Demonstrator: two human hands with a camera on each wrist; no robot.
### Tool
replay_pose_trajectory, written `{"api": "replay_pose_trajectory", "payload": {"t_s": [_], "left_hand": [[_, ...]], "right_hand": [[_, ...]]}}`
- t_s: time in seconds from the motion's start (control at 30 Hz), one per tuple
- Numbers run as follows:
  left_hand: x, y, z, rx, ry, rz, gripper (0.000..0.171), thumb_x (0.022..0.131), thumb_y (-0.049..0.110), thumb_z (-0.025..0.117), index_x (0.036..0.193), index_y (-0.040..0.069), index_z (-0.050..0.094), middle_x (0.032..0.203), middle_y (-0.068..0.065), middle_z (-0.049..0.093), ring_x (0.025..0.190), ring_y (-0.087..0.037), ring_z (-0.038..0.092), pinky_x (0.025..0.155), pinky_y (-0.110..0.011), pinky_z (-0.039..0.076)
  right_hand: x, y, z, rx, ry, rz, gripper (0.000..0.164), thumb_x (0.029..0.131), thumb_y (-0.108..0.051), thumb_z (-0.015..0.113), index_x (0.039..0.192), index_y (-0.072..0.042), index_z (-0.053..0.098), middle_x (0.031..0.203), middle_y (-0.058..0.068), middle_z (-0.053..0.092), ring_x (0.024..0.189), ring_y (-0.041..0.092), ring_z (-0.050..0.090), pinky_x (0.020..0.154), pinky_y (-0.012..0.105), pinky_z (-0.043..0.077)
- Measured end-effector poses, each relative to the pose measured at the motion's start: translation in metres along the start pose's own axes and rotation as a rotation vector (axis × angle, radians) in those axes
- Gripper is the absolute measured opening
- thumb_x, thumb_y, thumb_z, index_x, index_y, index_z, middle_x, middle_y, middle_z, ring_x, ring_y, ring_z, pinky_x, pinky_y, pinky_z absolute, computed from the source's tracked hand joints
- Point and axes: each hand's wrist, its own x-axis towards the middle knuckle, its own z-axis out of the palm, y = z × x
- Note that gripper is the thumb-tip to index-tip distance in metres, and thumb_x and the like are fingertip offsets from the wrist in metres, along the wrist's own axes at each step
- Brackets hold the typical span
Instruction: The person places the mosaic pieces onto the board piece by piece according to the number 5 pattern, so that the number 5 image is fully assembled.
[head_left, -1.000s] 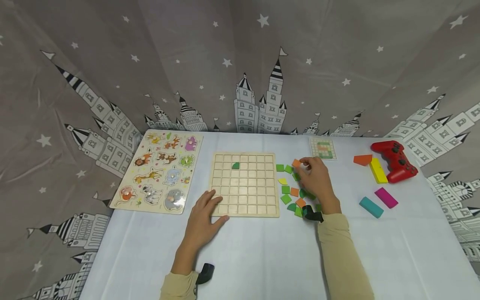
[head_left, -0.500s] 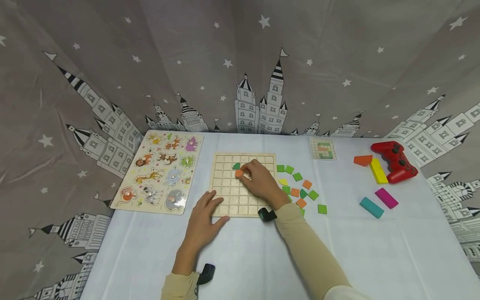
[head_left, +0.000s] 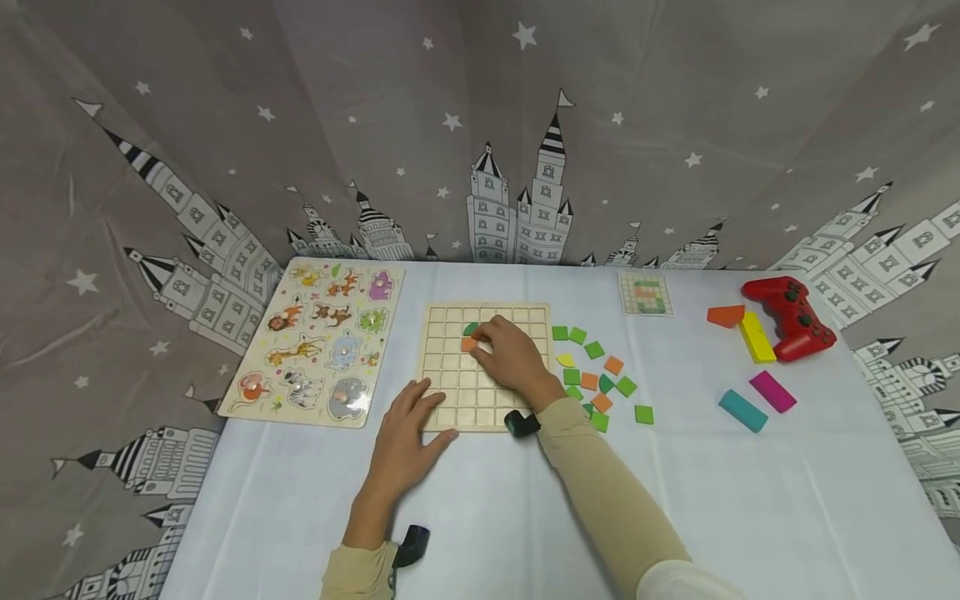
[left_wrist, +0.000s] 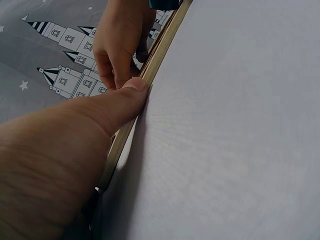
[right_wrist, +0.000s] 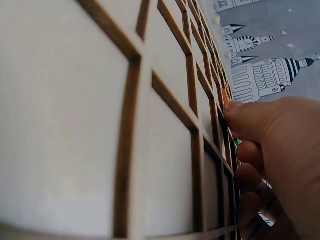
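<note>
A wooden grid board lies mid-table, with one dark green quarter-round tile in a cell near its back. Just in front of that tile is an orange square tile. My right hand reaches over the board and pinches the orange tile with thumb and fingertips; in the right wrist view the thumb lies right at its edge. At the board's front left corner rests my left hand, fingers spread loosely. The left wrist view has its thumb against the board's side edge.
Several loose green, orange and yellow tiles lie right of the board. Behind them is a pattern card. Far right are a red game controller and coloured blocks. An animal puzzle lies at left.
My right hand has carried the orange tile from the loose pile left onto the board, setting it in front of the dark green tile. The left hand has stayed put.
</note>
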Motion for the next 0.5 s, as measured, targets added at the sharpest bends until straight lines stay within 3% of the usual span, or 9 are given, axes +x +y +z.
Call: {"api": "replay_pose_trajectory", "payload": {"t_s": [0.4, 0.5], "left_hand": [[-0.0006, 0.0009, -0.0008, -0.006, 0.002, -0.002, 0.061, 0.084, 0.036, 0.083, 0.138, 0.016, 0.061, 0.161, -0.010, 0.042, 0.154, -0.037, 0.029, 0.122, -0.063, 0.028], [-0.0008, 0.0010, -0.0004, -0.008, 0.007, -0.005, 0.061, 0.084, 0.036, 0.084, 0.138, 0.016, 0.061, 0.161, -0.010, 0.042, 0.154, -0.037, 0.029, 0.123, -0.063, 0.028]], "right_hand": [[-0.0002, -0.0008, -0.0004, 0.026, -0.003, 0.019, 0.029, 0.101, -0.031, 0.064, 0.124, -0.015, 0.071, 0.115, 0.003, 0.066, 0.108, 0.023, 0.066, 0.099, 0.039, 0.056], [-0.0025, 0.0021, -0.0025, 0.070, 0.002, 0.024, 0.029, 0.101, -0.030, 0.064, 0.125, -0.016, 0.071, 0.114, 0.002, 0.067, 0.104, 0.021, 0.065, 0.094, 0.038, 0.056]]}}
